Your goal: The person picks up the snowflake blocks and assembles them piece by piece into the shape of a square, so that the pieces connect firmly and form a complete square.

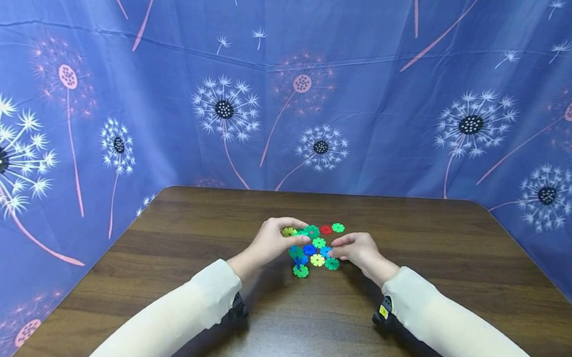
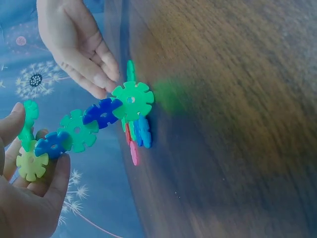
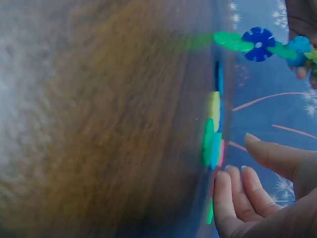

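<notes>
A brown wood-grain table (image 1: 269, 330) spreads out below, with pale glare on its near part. Pale sleeves (image 1: 158, 323) reach in from the bottom, a dark device (image 1: 384, 313) under the right cuff. The left hand (image 1: 269, 241) pinches a chain of discs (image 2: 81, 140) at its upper end, thumb and fingers around the blue and yellow pieces; the rest slants down from the fingers toward the tabletop, between the two hands. Its notched, flower-shaped pieces slot edge to edge: green, yellow, blue, green, blue, then a green one lowest. Whether that last piece touches the wood is unclear.

Loose discs of the same shape lie beside the chain, among them a yellow disc (image 1: 317, 260) and a green disc (image 1: 331, 264). The right hand (image 1: 363, 254) is just beside them, fingers slightly bent, thumb apart, nothing between. Farther off lies a red disc (image 1: 325, 229), with another green one (image 1: 338, 227) next to it. Beyond the table hangs blue cloth (image 1: 379, 12) printed with white and pink dandelions.
</notes>
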Tool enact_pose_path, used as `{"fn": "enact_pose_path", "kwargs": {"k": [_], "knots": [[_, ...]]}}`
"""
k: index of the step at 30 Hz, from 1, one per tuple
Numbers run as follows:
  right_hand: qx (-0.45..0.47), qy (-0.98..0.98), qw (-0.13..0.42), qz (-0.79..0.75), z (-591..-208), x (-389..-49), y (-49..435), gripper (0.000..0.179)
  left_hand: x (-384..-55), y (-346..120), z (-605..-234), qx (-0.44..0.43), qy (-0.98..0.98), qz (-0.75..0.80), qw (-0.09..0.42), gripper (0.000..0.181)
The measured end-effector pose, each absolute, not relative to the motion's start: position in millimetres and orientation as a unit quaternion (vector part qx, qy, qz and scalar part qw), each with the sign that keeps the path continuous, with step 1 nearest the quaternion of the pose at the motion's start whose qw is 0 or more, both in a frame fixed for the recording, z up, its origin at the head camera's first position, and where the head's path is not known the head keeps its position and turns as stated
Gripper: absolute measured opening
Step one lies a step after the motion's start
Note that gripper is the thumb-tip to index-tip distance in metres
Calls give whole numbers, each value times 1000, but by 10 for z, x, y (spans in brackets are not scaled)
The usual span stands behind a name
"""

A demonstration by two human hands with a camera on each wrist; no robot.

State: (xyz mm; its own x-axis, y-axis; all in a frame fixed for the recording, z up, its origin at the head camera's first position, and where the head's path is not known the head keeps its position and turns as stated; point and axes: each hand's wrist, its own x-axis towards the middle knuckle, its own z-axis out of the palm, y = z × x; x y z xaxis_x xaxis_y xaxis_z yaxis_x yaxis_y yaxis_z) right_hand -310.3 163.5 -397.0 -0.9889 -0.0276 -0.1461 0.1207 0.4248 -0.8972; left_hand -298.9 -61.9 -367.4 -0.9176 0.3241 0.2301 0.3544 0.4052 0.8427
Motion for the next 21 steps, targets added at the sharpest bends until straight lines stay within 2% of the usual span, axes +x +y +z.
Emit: {"fn": "enact_pose_path", "kwargs": {"k": [12, 21], "knots": [[43, 872, 41, -485, -4095, -3216, 1492, 31, -2991, -589, -3680, -205, -850, -485, 18, 26], [56, 885, 61, -459, -4053, -3240, 1475, 31, -2992, -570, -3672, -206, -851, -484, 4, 25]]}}
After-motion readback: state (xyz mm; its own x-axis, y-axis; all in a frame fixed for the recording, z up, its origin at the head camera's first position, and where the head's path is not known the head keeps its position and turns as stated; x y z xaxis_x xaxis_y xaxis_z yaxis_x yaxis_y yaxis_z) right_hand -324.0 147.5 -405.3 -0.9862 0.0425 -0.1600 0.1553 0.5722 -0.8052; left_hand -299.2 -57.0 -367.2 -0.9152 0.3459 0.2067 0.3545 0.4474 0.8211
